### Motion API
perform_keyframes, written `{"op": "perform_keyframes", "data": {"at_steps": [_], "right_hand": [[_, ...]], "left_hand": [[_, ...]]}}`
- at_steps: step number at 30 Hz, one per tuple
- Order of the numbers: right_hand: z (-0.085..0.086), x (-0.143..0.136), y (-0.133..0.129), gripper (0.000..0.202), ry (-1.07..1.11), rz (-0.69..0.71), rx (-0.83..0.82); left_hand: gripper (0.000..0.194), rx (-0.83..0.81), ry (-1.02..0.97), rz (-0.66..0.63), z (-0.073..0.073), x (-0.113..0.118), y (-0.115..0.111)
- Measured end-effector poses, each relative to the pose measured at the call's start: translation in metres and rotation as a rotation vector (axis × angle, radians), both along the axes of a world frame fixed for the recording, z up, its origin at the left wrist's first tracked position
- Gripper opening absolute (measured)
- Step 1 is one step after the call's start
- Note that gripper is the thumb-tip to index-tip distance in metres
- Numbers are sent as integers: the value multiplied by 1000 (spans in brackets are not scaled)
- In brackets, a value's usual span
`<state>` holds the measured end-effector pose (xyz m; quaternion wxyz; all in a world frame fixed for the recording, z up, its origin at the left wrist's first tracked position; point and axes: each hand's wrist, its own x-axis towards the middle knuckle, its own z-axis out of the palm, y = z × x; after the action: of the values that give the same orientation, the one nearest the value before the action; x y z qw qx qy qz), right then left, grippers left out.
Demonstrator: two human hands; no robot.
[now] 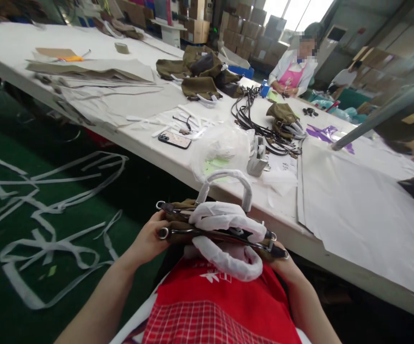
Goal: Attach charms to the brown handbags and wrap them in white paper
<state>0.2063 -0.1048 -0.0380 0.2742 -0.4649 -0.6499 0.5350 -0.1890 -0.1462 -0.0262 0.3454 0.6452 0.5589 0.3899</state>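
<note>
Held in front of the red apron (pixel 228 296) are olive-brown handbags (pixel 181 224), at least two, pressed together with their zippers uppermost. Their handles (pixel 228 260) are wrapped in white paper and stick up or flop toward me. My left hand (pixel 153 241) grips the left ends of the bags, by the metal rings. My right hand (pixel 283 263) closes around the right ends, its fingers mostly hidden behind the bags. Just beyond, at the table edge, lies a clear plastic bag (pixel 214 148) with something green inside.
On the white table (pixel 138 129) lie a phone (pixel 174 139), black straps (pixel 249 119), more olive bags (pixel 199 71), a metal holder (pixel 257 155) and purple pieces (pixel 326 134). A grey pole (pixel 382 107) slants at right. White strips (pixel 59 208) litter the green floor. A co-worker (pixel 289 76) works across the table.
</note>
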Motion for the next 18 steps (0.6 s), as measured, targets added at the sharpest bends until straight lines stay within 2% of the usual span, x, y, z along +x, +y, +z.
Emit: {"op": "perform_keyframes", "data": {"at_steps": [3,7,12,15,18], "right_hand": [[8,0,-7,40,12,69,-9],[36,-12,-19,62,4,199,-75],[71,-40,-41,56,2,239,-95],[79,-52,-50,54,-67,271,-29],[80,-58,-54,60,-113,297,41]], "left_hand": [[22,-61,-34,21,-1,-8,-12],[19,-168,-30,0,-4,-27,-27],[17,-248,-64,59,-16,-46,-44],[21,-294,-120,114,-25,-50,-52],[21,-295,-55,119,-32,-53,-58]]}}
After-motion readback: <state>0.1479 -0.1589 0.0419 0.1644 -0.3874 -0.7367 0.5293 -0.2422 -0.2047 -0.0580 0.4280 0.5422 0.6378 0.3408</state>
